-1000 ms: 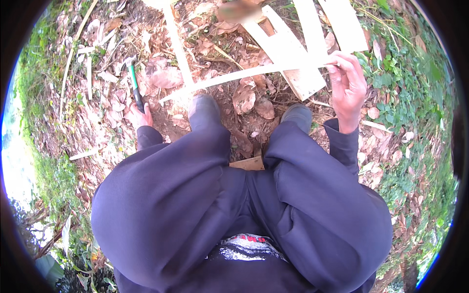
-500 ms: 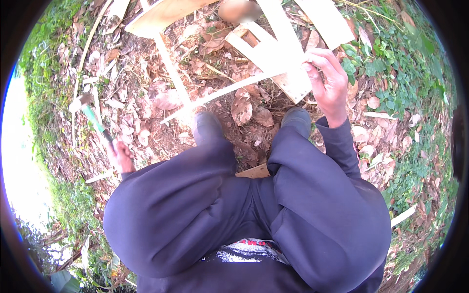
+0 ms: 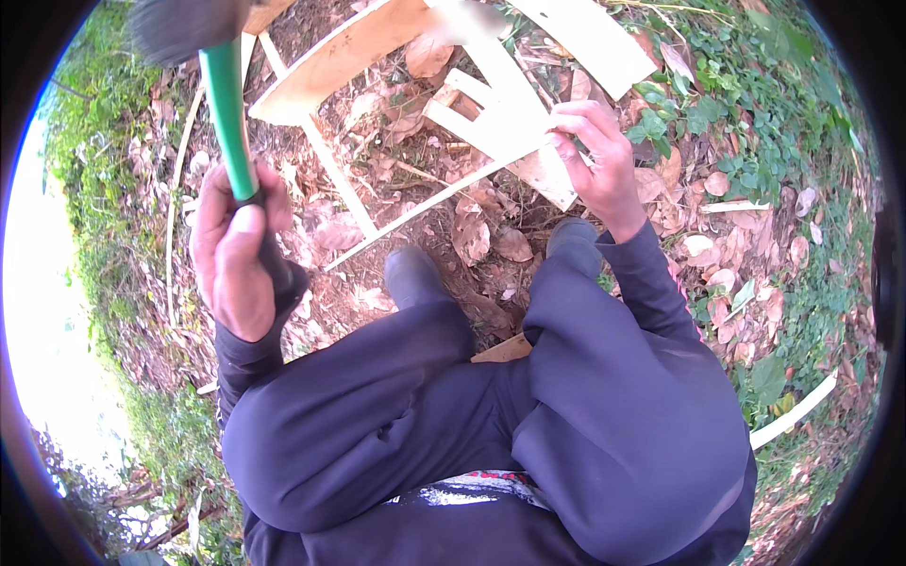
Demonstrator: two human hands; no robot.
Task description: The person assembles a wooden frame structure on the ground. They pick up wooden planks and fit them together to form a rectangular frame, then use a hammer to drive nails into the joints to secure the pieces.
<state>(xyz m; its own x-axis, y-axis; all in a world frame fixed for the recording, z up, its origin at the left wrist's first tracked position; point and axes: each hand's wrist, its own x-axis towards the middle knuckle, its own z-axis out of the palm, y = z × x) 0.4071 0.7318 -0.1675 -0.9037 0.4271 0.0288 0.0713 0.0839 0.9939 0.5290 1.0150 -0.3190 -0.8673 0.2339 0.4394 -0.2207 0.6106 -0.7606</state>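
Note:
My left hand (image 3: 236, 250) is raised at the left and grips the green handle of a hammer (image 3: 225, 104); its dark head is blurred at the top left edge. My right hand (image 3: 596, 160) pinches the end of a thin pale wooden slat (image 3: 444, 193) where it meets a stack of short pale boards (image 3: 505, 127). The slat runs down-left over bare soil. My dark-trousered knees fill the lower half, and my two dark boots (image 3: 415, 274) stand just below the slat.
A long pale plank (image 3: 335, 57) lies at the top, another board (image 3: 590, 38) at the top right. Dry leaves and soil cover the ground; green plants grow right and left. A thin pale strip (image 3: 793, 410) lies at the lower right.
My left hand has swung up from the ground at the left, lifting the green-handled hammer high toward the camera. My right hand stays on the slat's end.

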